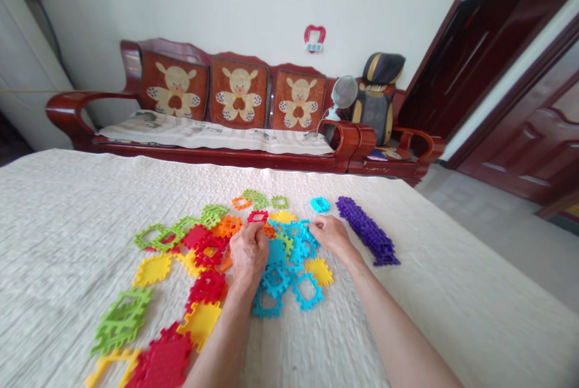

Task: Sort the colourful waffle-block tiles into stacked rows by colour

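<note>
Plastic interlocking tiles with notched edges lie in a loose heap on the cloth-covered table. My left hand (249, 250) is closed at the heap's middle, its fingers curled down between red, orange and blue tiles; what they grip is hidden. Opposite it, my right hand (331, 233) pinches the edge of a blue tile (302, 229) at the right of the blue pile. Below lie a blue open-frame tile (308, 292) and a solid yellow tile (319, 271). Red tiles (207, 286) spread to the left of my left hand.
A row of stacked purple tiles (365, 228) lies right of my right hand, with a separate blue tile (320, 204) nearby. Green tiles (123, 320) and a large red tile (163, 356) sit front left. Behind the table (407, 219) stands a wooden sofa (194, 155) with bear cushions.
</note>
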{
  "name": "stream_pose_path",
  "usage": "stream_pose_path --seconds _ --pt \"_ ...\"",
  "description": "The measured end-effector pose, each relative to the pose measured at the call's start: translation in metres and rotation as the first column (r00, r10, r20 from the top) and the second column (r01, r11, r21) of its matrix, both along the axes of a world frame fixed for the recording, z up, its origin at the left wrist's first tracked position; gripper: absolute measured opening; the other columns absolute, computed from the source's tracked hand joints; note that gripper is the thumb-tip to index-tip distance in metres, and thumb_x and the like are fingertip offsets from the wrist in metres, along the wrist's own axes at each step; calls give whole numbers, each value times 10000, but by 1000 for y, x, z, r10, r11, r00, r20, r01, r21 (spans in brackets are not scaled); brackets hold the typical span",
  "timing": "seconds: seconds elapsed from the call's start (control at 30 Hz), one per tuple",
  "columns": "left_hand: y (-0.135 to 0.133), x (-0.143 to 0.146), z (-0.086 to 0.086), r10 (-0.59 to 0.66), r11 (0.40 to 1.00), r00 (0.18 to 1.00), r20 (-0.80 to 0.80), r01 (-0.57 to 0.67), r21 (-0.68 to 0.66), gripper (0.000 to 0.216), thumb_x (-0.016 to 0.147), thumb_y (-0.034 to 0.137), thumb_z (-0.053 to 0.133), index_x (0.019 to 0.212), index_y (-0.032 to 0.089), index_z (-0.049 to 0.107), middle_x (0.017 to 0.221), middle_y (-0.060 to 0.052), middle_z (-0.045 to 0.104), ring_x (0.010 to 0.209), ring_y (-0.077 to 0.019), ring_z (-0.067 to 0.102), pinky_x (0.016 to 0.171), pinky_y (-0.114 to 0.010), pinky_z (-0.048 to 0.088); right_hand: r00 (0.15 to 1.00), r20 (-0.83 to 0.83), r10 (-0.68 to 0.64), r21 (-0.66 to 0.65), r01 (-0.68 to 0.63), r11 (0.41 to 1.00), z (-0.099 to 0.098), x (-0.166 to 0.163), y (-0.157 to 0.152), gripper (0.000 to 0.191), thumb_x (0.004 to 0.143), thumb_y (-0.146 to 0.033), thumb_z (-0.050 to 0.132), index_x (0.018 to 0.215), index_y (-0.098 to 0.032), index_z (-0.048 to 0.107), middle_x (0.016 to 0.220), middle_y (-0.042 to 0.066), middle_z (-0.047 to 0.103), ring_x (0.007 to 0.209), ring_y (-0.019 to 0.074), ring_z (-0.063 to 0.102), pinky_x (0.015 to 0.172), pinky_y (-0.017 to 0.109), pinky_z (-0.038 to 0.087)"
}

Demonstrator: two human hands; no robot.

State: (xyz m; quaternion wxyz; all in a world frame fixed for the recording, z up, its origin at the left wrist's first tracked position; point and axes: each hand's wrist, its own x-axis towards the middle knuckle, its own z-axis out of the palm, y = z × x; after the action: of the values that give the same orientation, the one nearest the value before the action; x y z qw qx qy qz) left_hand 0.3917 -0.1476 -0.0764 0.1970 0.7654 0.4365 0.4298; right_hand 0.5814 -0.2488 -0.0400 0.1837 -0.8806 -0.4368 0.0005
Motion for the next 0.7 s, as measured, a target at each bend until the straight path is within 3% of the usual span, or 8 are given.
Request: stream_pose_path --seconds 0.4,0.6,0.7 --pt "0 -2 0 -8 1000 999 -52 8 3 297 804 213 460 920 209 734 872 -44 732 807 -189 666 795 -289 493 992 -107 -72 20 75 997 3 -2 -2 244 784 -354 536 732 -205 723 803 32 732 785 172 647 646 228 395" --pt "0 -3 2 3 1000 997 -83 -3 6 310 805 207 447 923 213 733 887 -42 730 811 -191 663 788 -290 492 949 -288 -131 150 180 972 6 14 -5 281 796 -349 488 847 -199 720 782 -1 722 758 157 651 647 213 429" --pt "0 -3 2 -1 1000 996 -87 2 13 307 807 211 448 918 211 734 875 -40 731 812 -187 662 785 -283 490 945 -260 -201 225 262 938 2 25 -6 289 799 -329 489 904 -181 714 835 20 730 803 168 658 717 225 452"
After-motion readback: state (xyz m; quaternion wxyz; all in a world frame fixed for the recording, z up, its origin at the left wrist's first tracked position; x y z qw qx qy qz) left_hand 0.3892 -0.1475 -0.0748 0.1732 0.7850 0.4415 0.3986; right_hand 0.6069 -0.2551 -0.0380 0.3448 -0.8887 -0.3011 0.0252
